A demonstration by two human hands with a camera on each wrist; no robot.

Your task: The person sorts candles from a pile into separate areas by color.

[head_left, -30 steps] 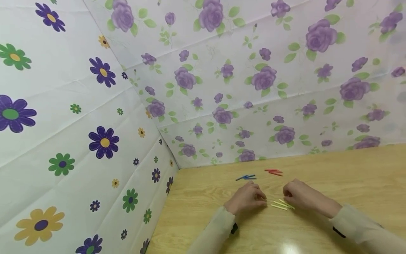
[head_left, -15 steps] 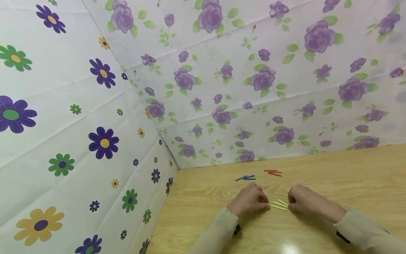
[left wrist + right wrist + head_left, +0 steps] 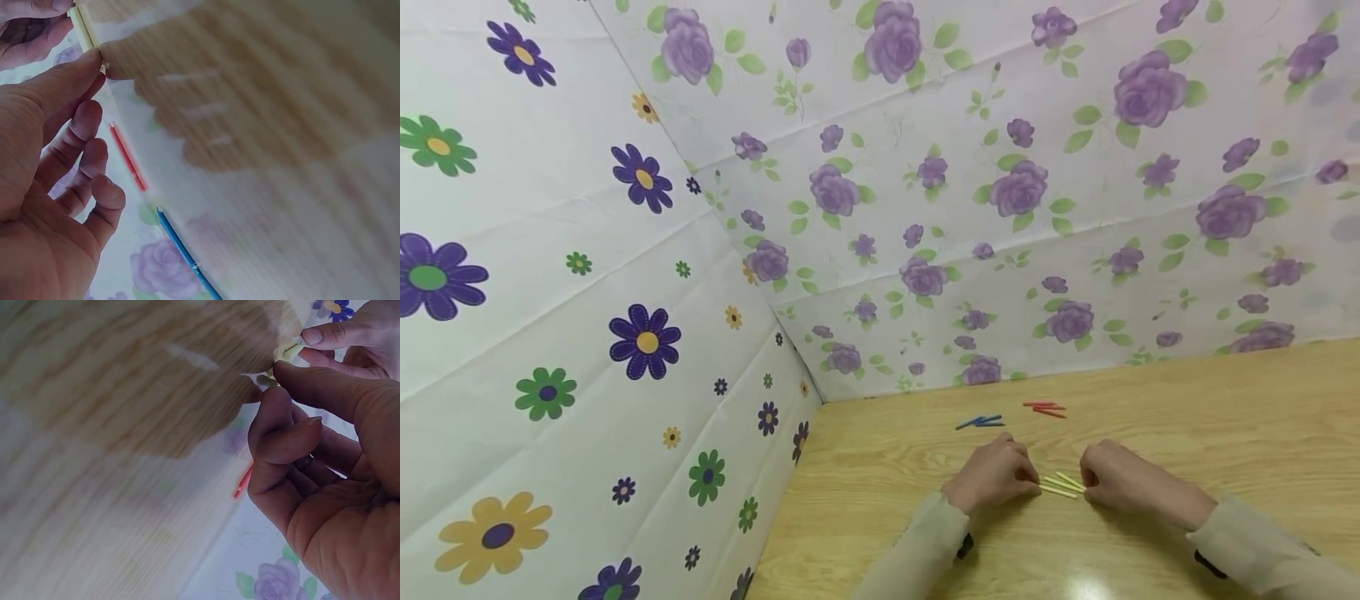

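Note:
A few yellow sticks [image 3: 1060,486] lie side by side on the wooden table [image 3: 1225,417]. My left hand [image 3: 1032,483] pinches their left ends and my right hand [image 3: 1085,485] pinches their right ends, both with curled fingers. In the left wrist view the left hand [image 3: 94,69] meets the tips of the yellow sticks [image 3: 81,25]. In the right wrist view the right hand [image 3: 275,378] closes beside the yellow sticks [image 3: 287,350], with the other hand's fingers just beyond them.
A small group of blue sticks [image 3: 981,421] and a group of red sticks [image 3: 1045,408] lie farther back on the table. Flowered sheets form a wall behind [image 3: 1000,183] and on the left [image 3: 587,333], meeting at a corner.
Both hands have closed in on the yellow sticks, the right hand sliding slightly left. The spread sticks now lie closer together between the fingertips.

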